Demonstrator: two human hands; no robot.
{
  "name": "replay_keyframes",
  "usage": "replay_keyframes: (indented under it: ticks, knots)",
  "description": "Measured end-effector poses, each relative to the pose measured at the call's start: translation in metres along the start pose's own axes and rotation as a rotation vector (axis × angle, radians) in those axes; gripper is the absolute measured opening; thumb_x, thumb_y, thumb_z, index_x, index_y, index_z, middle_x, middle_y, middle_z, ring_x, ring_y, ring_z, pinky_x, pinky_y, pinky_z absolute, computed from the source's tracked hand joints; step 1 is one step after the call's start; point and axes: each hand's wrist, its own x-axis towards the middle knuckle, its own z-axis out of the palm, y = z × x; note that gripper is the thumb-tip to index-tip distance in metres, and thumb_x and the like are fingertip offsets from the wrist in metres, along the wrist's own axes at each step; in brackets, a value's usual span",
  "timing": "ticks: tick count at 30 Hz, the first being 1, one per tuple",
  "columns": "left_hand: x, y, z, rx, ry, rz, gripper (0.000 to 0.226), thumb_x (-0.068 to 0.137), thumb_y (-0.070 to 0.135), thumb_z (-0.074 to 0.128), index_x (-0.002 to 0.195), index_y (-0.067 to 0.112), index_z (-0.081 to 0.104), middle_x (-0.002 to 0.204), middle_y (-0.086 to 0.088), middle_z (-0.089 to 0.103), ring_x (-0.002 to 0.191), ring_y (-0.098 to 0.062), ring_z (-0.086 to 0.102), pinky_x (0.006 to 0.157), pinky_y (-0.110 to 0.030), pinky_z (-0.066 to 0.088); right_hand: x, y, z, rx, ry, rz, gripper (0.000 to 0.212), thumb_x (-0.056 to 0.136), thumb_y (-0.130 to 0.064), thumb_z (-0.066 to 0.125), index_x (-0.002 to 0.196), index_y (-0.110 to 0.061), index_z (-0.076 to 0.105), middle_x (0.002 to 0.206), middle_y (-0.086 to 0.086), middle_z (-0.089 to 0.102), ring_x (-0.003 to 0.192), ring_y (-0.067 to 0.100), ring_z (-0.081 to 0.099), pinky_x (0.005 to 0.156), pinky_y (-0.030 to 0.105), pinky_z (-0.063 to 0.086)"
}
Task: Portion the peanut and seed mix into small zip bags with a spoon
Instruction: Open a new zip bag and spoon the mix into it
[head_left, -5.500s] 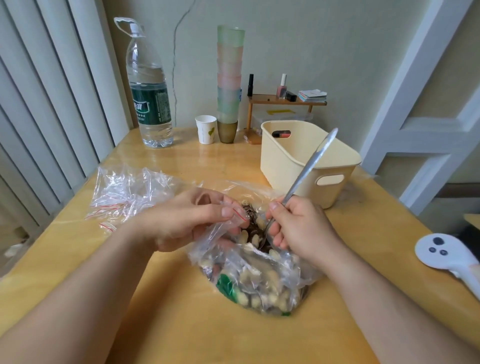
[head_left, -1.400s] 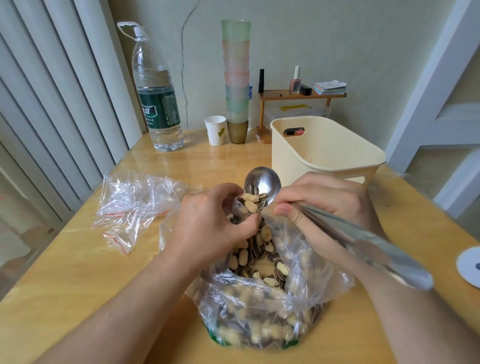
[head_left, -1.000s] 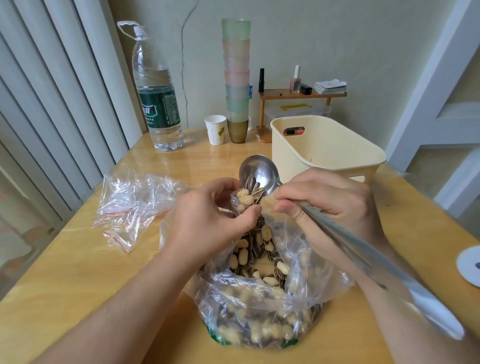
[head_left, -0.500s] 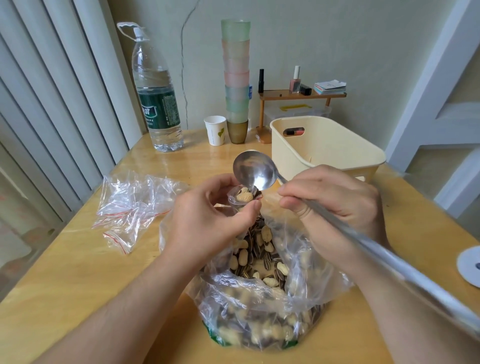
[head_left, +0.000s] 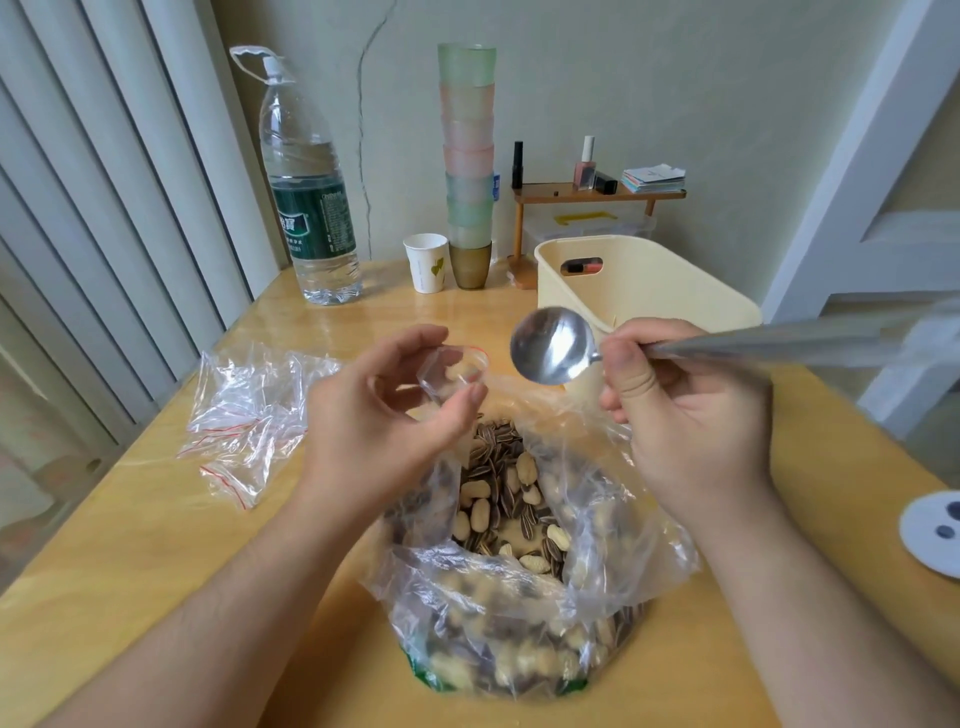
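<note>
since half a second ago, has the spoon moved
Yes. The spoon bowl has swung right, away from the small zip bag mouth and toward the cream basket, now empty.

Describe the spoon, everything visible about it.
The spoon is polished silvery metal, with a round bowl and a long flat handle. The bowl is empty and tilted so that its hollow faces the camera, reflecting the room. It is held in the air above the open big bag of peanuts and seeds, in front of the cream basket. The right hand holds it by the neck, thumb on top; the handle runs right, blurred. The bowl touches nothing.
</note>
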Motion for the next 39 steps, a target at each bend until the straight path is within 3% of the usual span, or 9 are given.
replay_keyframes:
  ticks: [6,13,18,21,26,31,34,37,39]
  knots:
    - [-0.004,-0.002,0.004,0.086,-0.225,-0.011,0.07,0.074,0.039,0.092,0.135,0.033,0.059,0.11,0.008,0.079,0.104,-0.012,0.076,0.097,-0.042,0.06,-0.007,-0.004,0.01,-0.177,-0.206,0.014,0.018,0.097,-0.03,0.065,0.081,-0.038,0.068,0.07,-0.019,0.066,0.067,0.0,0.064,0.064,0.011,0.044]
    - [-0.003,-0.015,0.003,0.365,-0.48,-0.033,0.099,0.066,0.076,0.083,0.151,0.044,0.044,0.133,0.008,0.071,0.129,0.001,0.061,0.111,-0.035,0.051,-0.007,-0.001,0.009,-0.157,-0.141,0.096,0.017,0.098,-0.041,0.062,0.081,-0.042,0.064,0.065,-0.026,0.063,0.062,0.007,0.062,0.062,0.02,0.043]
    - [-0.002,-0.008,0.006,0.336,-0.447,-0.034,0.055,0.079,0.061,0.082,0.127,0.039,0.069,0.105,0.023,0.077,0.102,0.0,0.071,0.089,-0.036,0.058,-0.004,0.0,0.004,-0.094,-0.031,0.097,0.021,0.097,-0.048,0.06,0.087,-0.032,0.069,0.064,-0.01,0.063,0.061,0.021,0.061,0.061,0.042,0.053]
    - [-0.002,-0.004,0.006,0.213,-0.431,-0.094,0.045,0.077,0.048,0.087,0.119,0.038,0.072,0.098,0.023,0.077,0.095,0.003,0.071,0.081,-0.018,0.052,-0.002,0.0,0.002,-0.07,-0.007,0.115,0.017,0.098,-0.047,0.061,0.085,-0.039,0.068,0.064,-0.009,0.062,0.061,0.022,0.06,0.062,0.044,0.053]
    - [0.008,-0.008,-0.006,-0.11,-0.362,-0.218,0.049,0.077,0.051,0.089,0.113,0.022,0.076,0.089,-0.029,0.074,0.077,-0.043,0.068,0.069,-0.049,0.045,-0.003,-0.001,-0.001,-0.188,-0.158,0.144,0.021,0.101,-0.039,0.063,0.08,-0.042,0.067,0.067,-0.02,0.065,0.065,0.01,0.062,0.064,0.025,0.048]
    - [0.012,-0.008,-0.008,-0.247,-0.337,-0.226,0.053,0.079,0.054,0.086,0.119,0.02,0.076,0.104,-0.039,0.068,0.088,-0.036,0.052,0.079,-0.054,0.034,-0.008,-0.001,0.003,-0.314,-0.333,0.215,0.045,0.094,-0.053,0.059,0.074,-0.014,0.069,0.06,0.003,0.062,0.056,0.017,0.054,0.058,0.04,0.047]
    - [0.01,-0.009,-0.005,-0.188,-0.346,-0.246,0.056,0.082,0.055,0.084,0.117,0.012,0.075,0.081,-0.031,0.064,0.066,-0.03,0.05,0.066,-0.047,0.042,-0.007,-0.007,0.004,-0.19,-0.358,0.314,0.055,0.096,-0.058,0.061,0.069,-0.01,0.06,0.054,0.01,0.053,0.05,0.01,0.042,0.051,0.037,0.041]
    - [0.007,-0.005,-0.002,-0.137,-0.389,-0.301,0.045,0.082,0.043,0.079,0.115,0.014,0.075,0.065,0.003,0.067,0.049,-0.008,0.055,0.049,-0.021,0.044,-0.01,-0.013,0.009,-0.024,-0.502,0.489,0.039,0.083,-0.062,0.064,0.079,-0.024,0.069,0.051,-0.001,0.058,0.045,0.005,0.05,0.052,0.028,0.043]
    - [0.008,-0.003,-0.004,-0.024,-0.424,-0.308,0.048,0.073,0.064,0.083,0.108,0.031,0.079,0.072,0.001,0.075,0.055,-0.017,0.064,0.051,-0.035,0.052,-0.014,-0.014,0.015,0.021,-0.578,0.555,0.026,0.083,-0.056,0.067,0.083,-0.03,0.071,0.054,-0.001,0.062,0.045,0.01,0.056,0.052,0.031,0.047]
